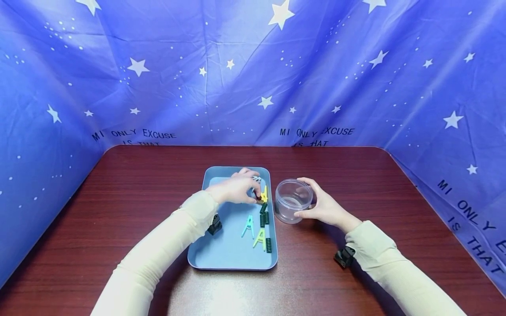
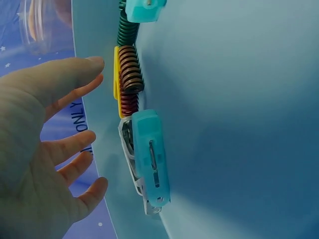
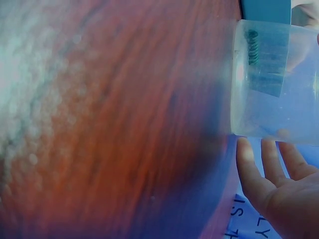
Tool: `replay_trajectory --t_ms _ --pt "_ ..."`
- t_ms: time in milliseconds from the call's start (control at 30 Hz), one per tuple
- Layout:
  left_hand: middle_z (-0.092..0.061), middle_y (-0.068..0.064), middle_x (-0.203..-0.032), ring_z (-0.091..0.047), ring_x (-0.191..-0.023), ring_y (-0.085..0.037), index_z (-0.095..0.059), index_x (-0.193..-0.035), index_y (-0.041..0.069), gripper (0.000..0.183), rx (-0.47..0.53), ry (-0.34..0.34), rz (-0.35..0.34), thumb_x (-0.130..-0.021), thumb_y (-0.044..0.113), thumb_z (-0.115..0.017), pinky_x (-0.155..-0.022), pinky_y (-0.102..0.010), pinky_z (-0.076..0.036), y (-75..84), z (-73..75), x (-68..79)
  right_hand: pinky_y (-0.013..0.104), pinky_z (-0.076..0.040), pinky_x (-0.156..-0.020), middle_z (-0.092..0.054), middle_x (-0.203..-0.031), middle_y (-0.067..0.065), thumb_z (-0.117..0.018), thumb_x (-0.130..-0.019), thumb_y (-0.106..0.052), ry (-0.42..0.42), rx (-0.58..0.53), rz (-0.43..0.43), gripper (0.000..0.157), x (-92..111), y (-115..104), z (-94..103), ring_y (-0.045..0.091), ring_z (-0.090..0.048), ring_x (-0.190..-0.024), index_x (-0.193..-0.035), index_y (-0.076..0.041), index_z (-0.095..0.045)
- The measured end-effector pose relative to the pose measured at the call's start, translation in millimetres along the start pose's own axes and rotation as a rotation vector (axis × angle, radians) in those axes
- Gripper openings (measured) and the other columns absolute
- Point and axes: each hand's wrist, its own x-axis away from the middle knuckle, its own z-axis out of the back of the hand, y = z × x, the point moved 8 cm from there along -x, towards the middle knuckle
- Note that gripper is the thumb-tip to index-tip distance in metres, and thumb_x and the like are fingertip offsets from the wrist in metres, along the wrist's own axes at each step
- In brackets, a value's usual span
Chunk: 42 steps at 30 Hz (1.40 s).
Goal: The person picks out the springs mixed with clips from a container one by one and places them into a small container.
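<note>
Over the far right part of a blue tray (image 1: pixel 233 259), my left hand (image 1: pixel 235 189) reaches with thumb and fingers spread and nothing between them. Its fingertips are close to a brown spring (image 2: pixel 130 69), a dark red spring (image 2: pixel 129 102) and a yellow clothespin (image 1: pixel 264 194) along the tray's right side. Beside these, a teal clothespin (image 2: pixel 149 154) lies against a white clothespin (image 2: pixel 130 164). My right hand (image 1: pixel 326 206) grips a clear plastic jar (image 1: pixel 292 192) round its side, right next to the tray. A green spring (image 3: pixel 253 47) shows through the jar wall.
Nearer in the tray lie several green springs (image 1: pixel 264 218), a light blue clothespin (image 1: pixel 247 226) and a lime clothespin (image 1: pixel 260 239). The tray stands on a dark red wooden table (image 1: pixel 336 281). Blue star-printed cloth (image 1: pixel 237 87) hangs behind and at both sides.
</note>
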Motion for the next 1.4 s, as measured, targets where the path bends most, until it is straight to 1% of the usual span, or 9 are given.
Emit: replay_trajectory --t_ms 133,267,400,733,933,1400 --pt "-0.041 -0.015 -0.146 -0.028 -0.137 -0.033 -0.07 -0.091 0.017 0.01 -0.017 -0.003 0.0 -0.082 0.02 -0.073 -0.107 -0.053 -0.027 1.1 -0.7 -0.2 0.023 -0.049 -0.073 -0.048 -0.13 0.019 -0.082 -0.07 -0.013 0.0 0.009 -0.003 0.085 0 0 0.3 0.03 -0.048 -0.109 -0.139 -0.01 -0.032" --pt "-0.041 -0.015 -0.145 -0.028 -0.137 -0.033 -0.071 -0.09 0.016 0.008 -0.027 -0.003 -0.001 -0.083 0.019 -0.073 -0.106 -0.053 -0.027 1.8 -0.9 0.0 0.023 -0.049 -0.072 -0.048 -0.13 0.019 -0.082 -0.07 -0.012 -0.003 -0.006 -0.01 0.086 0 1 -0.1 0.031 -0.049 -0.109 -0.139 -0.01 -0.032" --pt "-0.041 -0.015 -0.145 -0.029 -0.136 -0.033 -0.071 -0.091 0.017 0.009 -0.058 -0.01 0.003 -0.083 0.02 -0.073 -0.106 -0.052 -0.028 1.1 -2.4 0.0 0.023 -0.05 -0.072 -0.05 -0.128 0.02 -0.082 -0.07 -0.012 -0.002 -0.011 -0.013 0.086 0 1 -0.1 0.031 -0.049 -0.108 -0.14 -0.01 -0.032" --pt "-0.04 -0.012 -0.146 -0.028 -0.137 -0.031 -0.072 -0.089 0.02 0.007 -0.104 -0.032 0.049 -0.082 0.023 -0.074 -0.107 -0.051 -0.027 -5.9 -11.1 -5.2 0.024 -0.049 -0.07 -0.05 -0.128 0.02 -0.083 -0.069 -0.012 -0.006 -0.018 -0.025 0.087 0 0 -1.3 0.03 -0.048 -0.107 -0.139 -0.01 -0.032" --pt "-0.039 -0.011 -0.147 -0.027 -0.138 -0.031 -0.073 -0.089 0.02 0.007 -0.128 -0.049 0.064 -0.083 0.024 -0.073 -0.107 -0.05 -0.027 -7.7 -14.8 -6.7 0.024 -0.05 -0.071 -0.052 -0.127 0.02 -0.083 -0.069 -0.012 -0.009 -0.03 -0.023 0.086 0 1 -1.7 0.031 -0.049 -0.109 -0.139 -0.01 -0.032" --pt "-0.04 -0.01 -0.147 -0.027 -0.138 -0.03 -0.07 -0.083 0.019 0.004 -0.129 -0.045 0.063 -0.083 0.023 -0.072 -0.107 -0.05 -0.027 -7.9 -16.0 -7.7 0.024 -0.05 -0.073 -0.052 -0.128 0.021 -0.083 -0.069 -0.011 -0.013 -0.037 -0.023 0.087 0 1 -2.2 0.033 -0.049 -0.112 -0.139 -0.01 -0.032"
